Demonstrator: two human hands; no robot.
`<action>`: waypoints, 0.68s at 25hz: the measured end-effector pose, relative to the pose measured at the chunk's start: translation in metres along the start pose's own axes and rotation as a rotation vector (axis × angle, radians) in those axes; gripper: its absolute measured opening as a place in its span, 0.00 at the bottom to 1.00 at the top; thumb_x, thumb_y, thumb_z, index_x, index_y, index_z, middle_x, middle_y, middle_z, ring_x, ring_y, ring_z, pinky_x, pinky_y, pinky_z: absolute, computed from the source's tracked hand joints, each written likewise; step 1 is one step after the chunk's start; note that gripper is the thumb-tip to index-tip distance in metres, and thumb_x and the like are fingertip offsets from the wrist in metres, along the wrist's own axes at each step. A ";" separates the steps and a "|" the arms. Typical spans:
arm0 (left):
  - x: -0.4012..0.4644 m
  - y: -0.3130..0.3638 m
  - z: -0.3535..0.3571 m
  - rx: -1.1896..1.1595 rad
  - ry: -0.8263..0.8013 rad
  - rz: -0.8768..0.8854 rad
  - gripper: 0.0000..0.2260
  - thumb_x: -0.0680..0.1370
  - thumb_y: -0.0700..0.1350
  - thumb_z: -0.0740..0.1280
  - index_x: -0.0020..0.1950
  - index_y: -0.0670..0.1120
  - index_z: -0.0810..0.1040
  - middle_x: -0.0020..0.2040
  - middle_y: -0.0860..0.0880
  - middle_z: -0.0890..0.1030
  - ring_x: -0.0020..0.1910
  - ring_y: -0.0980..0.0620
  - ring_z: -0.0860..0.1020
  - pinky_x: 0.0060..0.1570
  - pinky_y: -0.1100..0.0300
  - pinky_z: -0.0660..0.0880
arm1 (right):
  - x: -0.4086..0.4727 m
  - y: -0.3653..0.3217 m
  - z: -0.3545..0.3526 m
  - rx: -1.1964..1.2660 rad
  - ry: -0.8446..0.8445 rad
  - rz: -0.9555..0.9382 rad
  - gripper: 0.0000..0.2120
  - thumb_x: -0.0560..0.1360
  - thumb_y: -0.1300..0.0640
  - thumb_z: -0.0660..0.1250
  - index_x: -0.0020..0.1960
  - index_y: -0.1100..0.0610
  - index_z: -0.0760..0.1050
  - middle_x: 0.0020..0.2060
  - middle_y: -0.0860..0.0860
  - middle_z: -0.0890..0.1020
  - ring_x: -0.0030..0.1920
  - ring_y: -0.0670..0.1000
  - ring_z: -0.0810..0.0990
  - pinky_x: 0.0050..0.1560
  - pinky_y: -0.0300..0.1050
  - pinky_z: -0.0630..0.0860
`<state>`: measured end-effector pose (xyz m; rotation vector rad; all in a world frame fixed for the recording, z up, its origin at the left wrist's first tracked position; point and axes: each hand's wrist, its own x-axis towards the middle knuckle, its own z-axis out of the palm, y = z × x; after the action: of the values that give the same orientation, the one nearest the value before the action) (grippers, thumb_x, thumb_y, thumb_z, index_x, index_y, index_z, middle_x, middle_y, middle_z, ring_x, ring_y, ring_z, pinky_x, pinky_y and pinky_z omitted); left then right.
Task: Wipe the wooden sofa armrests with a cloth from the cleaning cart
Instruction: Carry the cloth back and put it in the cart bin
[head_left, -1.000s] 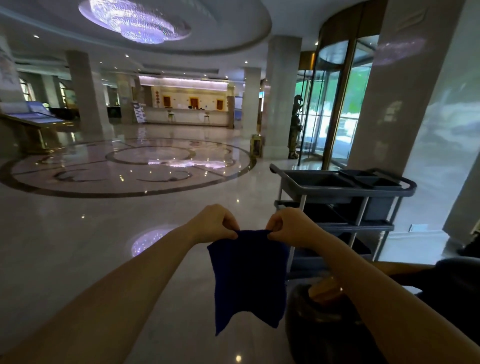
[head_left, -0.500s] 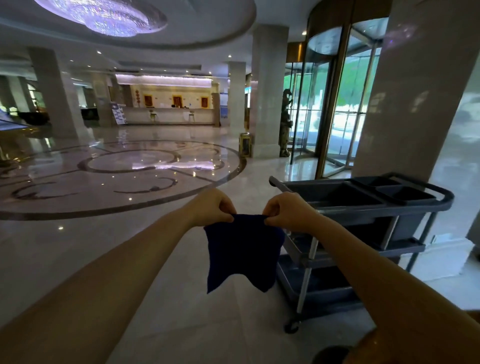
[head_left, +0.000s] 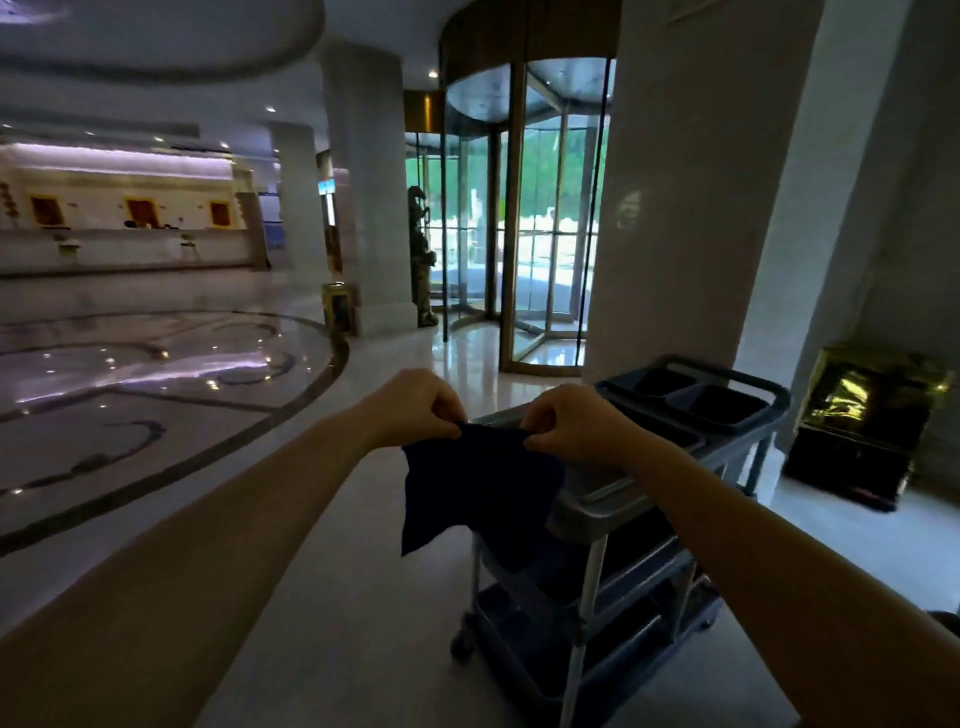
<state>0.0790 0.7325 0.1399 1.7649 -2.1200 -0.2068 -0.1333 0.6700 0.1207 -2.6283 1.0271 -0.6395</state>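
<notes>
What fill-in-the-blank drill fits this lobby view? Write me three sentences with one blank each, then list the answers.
1. The left hand and right hand each pinch the top edge of a dark blue ____.
2. Behind the cloth stands a grey cleaning ____ on castors.
3. Beyond the cart, between pillars, is a glass revolving ____.

Missing words: cloth; cart; door

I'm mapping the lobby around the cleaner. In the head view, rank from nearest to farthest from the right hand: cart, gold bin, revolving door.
From the right hand:
1. Cart, directly below it.
2. Gold bin, off to the right by the wall.
3. Revolving door, far ahead.
</notes>
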 end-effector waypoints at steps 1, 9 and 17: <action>0.025 -0.009 0.000 -0.005 -0.010 0.026 0.07 0.71 0.43 0.70 0.49 0.46 0.82 0.41 0.52 0.80 0.37 0.62 0.75 0.37 0.73 0.69 | 0.017 0.012 -0.003 -0.016 0.002 0.008 0.06 0.68 0.61 0.72 0.45 0.61 0.81 0.37 0.49 0.78 0.36 0.43 0.75 0.36 0.27 0.66; 0.241 -0.075 0.023 -0.068 -0.033 0.209 0.08 0.72 0.42 0.70 0.50 0.44 0.82 0.46 0.48 0.82 0.38 0.63 0.75 0.39 0.74 0.70 | 0.163 0.146 -0.015 -0.071 0.051 0.104 0.05 0.69 0.61 0.71 0.45 0.60 0.81 0.38 0.49 0.81 0.38 0.43 0.78 0.39 0.31 0.71; 0.449 -0.110 0.062 -0.097 -0.063 0.335 0.07 0.70 0.41 0.70 0.47 0.45 0.83 0.43 0.49 0.82 0.40 0.59 0.77 0.42 0.69 0.71 | 0.279 0.287 -0.023 -0.114 0.109 0.309 0.04 0.68 0.60 0.71 0.43 0.57 0.82 0.30 0.42 0.77 0.29 0.34 0.74 0.31 0.20 0.66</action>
<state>0.0918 0.2662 0.1294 1.3413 -2.3665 -0.2706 -0.1278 0.2690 0.1187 -2.4712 1.5044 -0.6729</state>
